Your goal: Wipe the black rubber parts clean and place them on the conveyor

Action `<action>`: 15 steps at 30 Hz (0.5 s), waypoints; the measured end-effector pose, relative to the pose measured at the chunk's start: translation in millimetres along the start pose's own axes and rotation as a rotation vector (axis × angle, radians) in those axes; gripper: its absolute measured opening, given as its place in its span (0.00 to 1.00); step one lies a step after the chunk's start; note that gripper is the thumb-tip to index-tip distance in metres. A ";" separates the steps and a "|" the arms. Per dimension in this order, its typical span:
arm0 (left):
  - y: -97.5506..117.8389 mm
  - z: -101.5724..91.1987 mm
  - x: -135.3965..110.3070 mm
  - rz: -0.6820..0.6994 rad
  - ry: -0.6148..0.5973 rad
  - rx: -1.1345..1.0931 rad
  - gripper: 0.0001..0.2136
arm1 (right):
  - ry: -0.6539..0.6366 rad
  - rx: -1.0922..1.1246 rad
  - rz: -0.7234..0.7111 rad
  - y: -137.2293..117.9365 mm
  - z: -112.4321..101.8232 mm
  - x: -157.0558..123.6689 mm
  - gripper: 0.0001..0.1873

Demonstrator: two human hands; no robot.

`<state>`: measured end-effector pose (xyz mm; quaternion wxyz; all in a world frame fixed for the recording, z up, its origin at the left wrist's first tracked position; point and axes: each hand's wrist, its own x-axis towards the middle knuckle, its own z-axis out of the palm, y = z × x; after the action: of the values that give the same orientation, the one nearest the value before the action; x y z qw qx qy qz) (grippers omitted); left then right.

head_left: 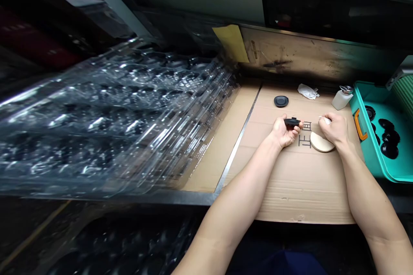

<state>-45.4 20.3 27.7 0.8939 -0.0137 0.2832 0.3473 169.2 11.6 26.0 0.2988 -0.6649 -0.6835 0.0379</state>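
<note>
My left hand (pixel 284 131) is closed on a small black round part (pixel 292 122), held just above the cardboard sheet (pixel 290 180). My right hand (pixel 332 128) is curled around a small white item (pixel 325 119) that I cannot make out. Its heel rests beside a beige oval pad (pixel 321 142) lying on the cardboard. Another black round part (pixel 281 101) lies flat on the cardboard beyond my left hand.
A stack of clear plastic blister trays (pixel 112 124) fills the left side. A teal bin (pixel 383 167) at the right holds several black parts. A white dispenser bottle (pixel 342 98) and a crumpled white cloth (pixel 307 91) sit at the back.
</note>
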 end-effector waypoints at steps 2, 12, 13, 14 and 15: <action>-0.9 0.3 0.1 0.007 -0.002 0.014 0.31 | 0.009 -0.018 0.019 4.1 0.3 1.0 0.17; -12.9 4.8 7.1 0.244 0.002 0.310 0.35 | 0.014 -0.141 0.069 30.7 -8.8 7.2 0.19; -15.8 4.7 9.2 0.265 -0.002 0.359 0.35 | 0.039 -0.064 0.057 26.8 -7.7 6.3 0.19; -19.6 4.4 12.0 0.286 -0.007 0.426 0.34 | 0.057 0.027 0.030 21.0 -5.9 4.6 0.19; -24.0 3.8 15.4 0.312 -0.007 0.506 0.34 | 0.059 0.114 -0.011 14.0 -3.4 2.2 0.19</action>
<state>-19.2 12.4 18.8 0.8058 0.2543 0.3562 0.3989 183.3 14.1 23.2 0.3566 -0.6438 -0.6748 0.0556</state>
